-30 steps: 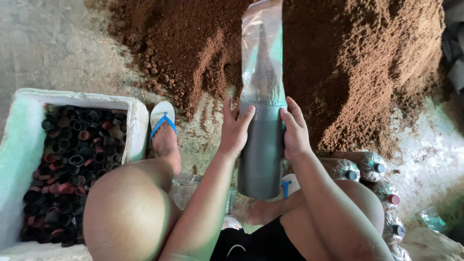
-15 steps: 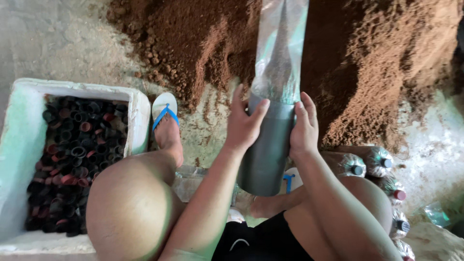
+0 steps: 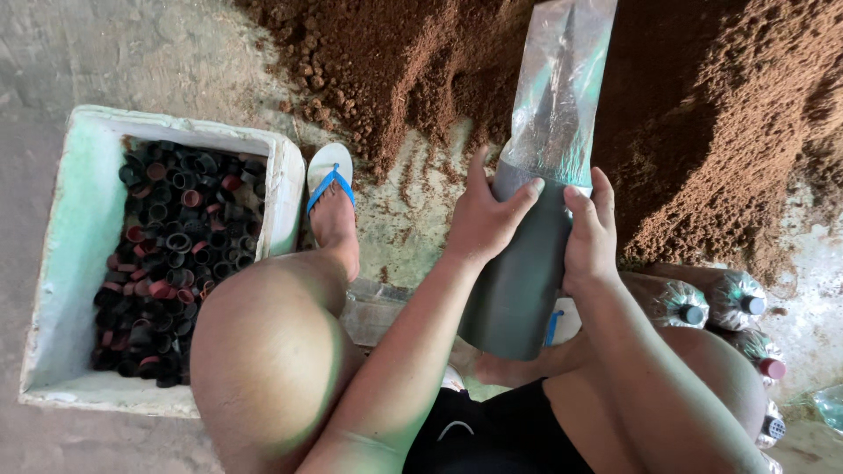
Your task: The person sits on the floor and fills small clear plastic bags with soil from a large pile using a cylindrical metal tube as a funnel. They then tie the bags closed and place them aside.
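Plastic bag (image 3: 544, 175), packed dark below and empty above, stood upright before the soil heap (image 3: 702, 114); left hand (image 3: 483, 219) and right hand (image 3: 593, 237) clasped its sides, best squeezed evenly.

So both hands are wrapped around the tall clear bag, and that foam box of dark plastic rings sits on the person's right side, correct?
Not quite. The head view shows the white foam box of dark rings on the person's left side, beside the left foot in the blue-strapped sandal. The rest holds: the left hand and right hand both clasp the tall clear bag.
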